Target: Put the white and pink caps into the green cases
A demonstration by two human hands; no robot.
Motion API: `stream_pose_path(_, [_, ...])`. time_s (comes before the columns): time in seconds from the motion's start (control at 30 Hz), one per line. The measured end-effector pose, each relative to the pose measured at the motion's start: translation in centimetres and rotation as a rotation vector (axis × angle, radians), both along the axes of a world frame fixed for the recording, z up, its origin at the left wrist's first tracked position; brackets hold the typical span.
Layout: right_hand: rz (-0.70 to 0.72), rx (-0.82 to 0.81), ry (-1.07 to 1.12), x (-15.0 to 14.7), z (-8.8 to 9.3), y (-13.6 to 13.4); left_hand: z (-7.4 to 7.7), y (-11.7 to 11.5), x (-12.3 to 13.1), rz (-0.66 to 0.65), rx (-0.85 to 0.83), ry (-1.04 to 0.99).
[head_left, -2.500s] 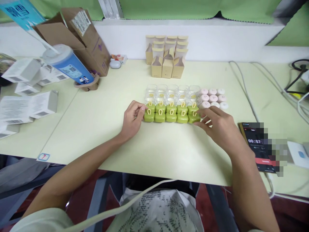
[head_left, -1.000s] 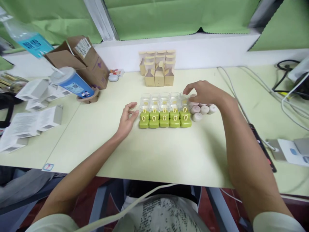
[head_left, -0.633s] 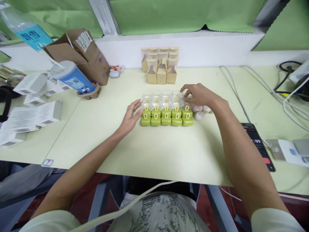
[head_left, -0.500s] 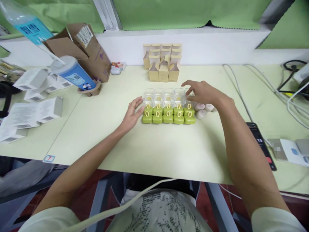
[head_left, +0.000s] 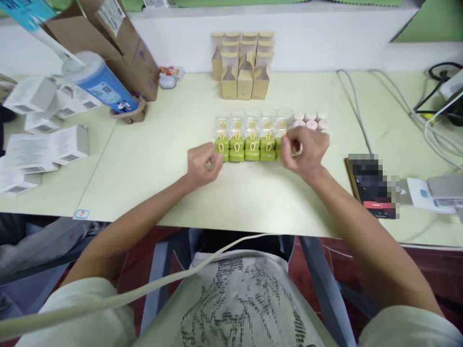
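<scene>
Looking down at the bench [head_left: 246,193], we find our hands at opposite ends of a block of green containers [head_left: 252,153], packed in 2 rows of 5, each with a small cream loop on top. Our left hand [head_left: 205,164] is folded into a loose fist at the left end of the block, knuckles turned up. Our right hand [head_left: 304,152] is at the right end, its fingers bent around toward the thumb and covering much of the last column; with the motion blur there, we cannot tell whether it grips anything. Directly behind the green rows we see clear cups [head_left: 252,123] in 5 columns, with yellow marks showing in them. To the right of these, beyond our right hand, sits a cluster of pale pink and whitish round pieces [head_left: 311,125]. Farther back, near the wall, small tan boxes [head_left: 244,86] stand grouped with their top flaps up, 3 of them in the front row. Off to our left we have a heap of white boxes [head_left: 32,149], a blue canister [head_left: 108,89] tilted in a brown holder [head_left: 132,115], and a large brown carton [head_left: 139,62] behind it. On our right a phone [head_left: 372,193] lies on the bench, its screen partly pixelated, with a grey cable [head_left: 356,108] running behind it.
</scene>
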State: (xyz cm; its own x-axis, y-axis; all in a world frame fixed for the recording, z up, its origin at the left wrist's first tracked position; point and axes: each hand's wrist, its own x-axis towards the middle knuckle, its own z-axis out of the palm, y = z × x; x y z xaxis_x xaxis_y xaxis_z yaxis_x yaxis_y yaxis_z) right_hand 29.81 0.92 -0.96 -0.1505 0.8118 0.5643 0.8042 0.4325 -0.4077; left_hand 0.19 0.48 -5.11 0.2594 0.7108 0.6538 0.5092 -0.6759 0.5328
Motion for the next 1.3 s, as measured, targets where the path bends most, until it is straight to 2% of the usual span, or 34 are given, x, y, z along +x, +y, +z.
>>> stream_pose_path(0.13, [0.345,-0.134,-0.213,-2.1,-3.1,-2.1,-0.2,-1.1,3.0,-0.354,-0.163,0.362])
stream_pose_path(0.2, [0.454,-0.163,-0.224,-3.2,-3.8,-2.6,-0.3,-1.3,4.0,-0.407,-0.201,0.461])
stream_pose_path(0.33, [0.574,-0.219,-0.127,-4.0,-4.4,-3.4,-0.5,-1.6,4.3,-0.509,-0.207,0.354])
stream_pose_path(0.43, [0.553,-0.177,0.016,-3.8,-4.5,-4.0,-0.6,-2.1,3.8,-0.508,-0.243,0.32])
stream_pose_path(0.53, [0.456,-0.115,0.177,-3.7,-4.1,-4.3,-0.7,-2.3,3.6,-0.47,-0.273,0.439])
stream_pose_path(0.67, [0.308,-0.111,0.195,-3.4,-3.3,-4.4,-0.7,-2.5,3.8,-0.464,-0.211,0.503])
stream_pose_path(0.8, [0.212,-0.097,0.197,-3.1,-2.8,-4.3,-0.4,-2.8,3.9,-0.452,-0.096,0.444])
stream_pose_path(0.93, [0.26,-0.075,0.182,-3.0,-2.7,-4.4,0.0,-3.0,3.5,-0.465,-0.019,0.383])
stream_pose_path(1.2, [0.431,-0.027,0.147,-3.3,-2.9,-5.1,0.5,-3.2,3.3,-0.446,-0.176,0.385])
stream_pose_path(1.3, [0.52,0.047,0.109,-3.4,-2.7,-5.4,0.6,-3.5,3.3,-0.456,-0.138,0.377])
